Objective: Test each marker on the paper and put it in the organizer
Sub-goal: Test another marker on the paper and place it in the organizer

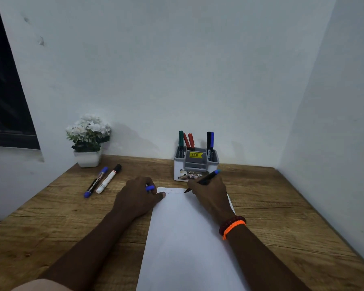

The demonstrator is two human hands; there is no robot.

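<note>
A white sheet of paper lies lengthwise on the wooden desk. My right hand grips a dark marker with a blue end, its tip touching the paper's far edge. My left hand rests at the paper's top left corner, closed on a blue cap. The white and grey organizer stands behind the paper against the wall, holding green, red, black and blue markers. Two capped markers lie to the left: a blue one and a white one with a black cap.
A white pot of white flowers stands at the back left of the desk. Walls close the desk off at the back and right. A dark window is at far left.
</note>
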